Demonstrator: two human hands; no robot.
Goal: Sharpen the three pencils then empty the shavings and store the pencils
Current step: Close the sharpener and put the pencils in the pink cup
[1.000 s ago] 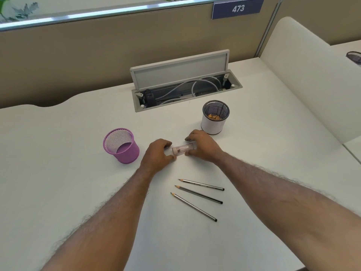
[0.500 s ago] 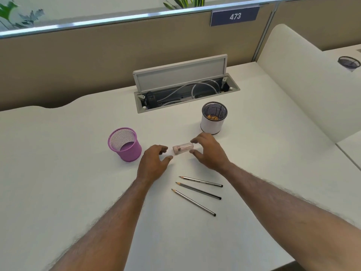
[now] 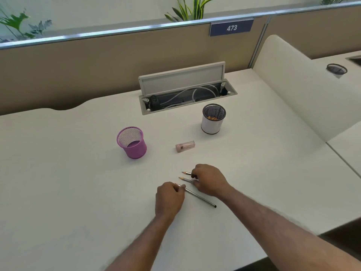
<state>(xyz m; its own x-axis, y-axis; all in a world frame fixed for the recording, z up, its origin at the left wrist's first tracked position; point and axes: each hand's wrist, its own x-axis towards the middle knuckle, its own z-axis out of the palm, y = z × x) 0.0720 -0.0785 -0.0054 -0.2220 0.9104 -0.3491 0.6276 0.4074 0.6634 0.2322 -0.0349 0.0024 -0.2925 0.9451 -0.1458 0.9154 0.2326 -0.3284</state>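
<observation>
Currently the nearest slim grey pencil (image 3: 201, 198) is laid flat on the white desk (image 3: 78, 182), point to the left. Its sharpened end is pinched between thumb and fingertips of the left hand (image 3: 170, 198). The middle pencil (image 3: 184, 179) and far pencil (image 3: 186, 173) are laid just beyond it, roughly parallel, with only their points exposed. The rest is covered by the right hand (image 3: 209, 179), whose fingers are curled down onto both; an actual grip cannot be told. Further back, the small translucent pink cylindrical sharpener (image 3: 185, 146) is left on its side, untouched. It is flanked by the purple mesh cup (image 3: 131, 142) on the left and the white cup with black mesh rim (image 3: 212, 124) on the right; brownish bits are seen inside the latter. Behind them the grey cable tray (image 3: 187, 96) is propped open, with cables visible.
</observation>
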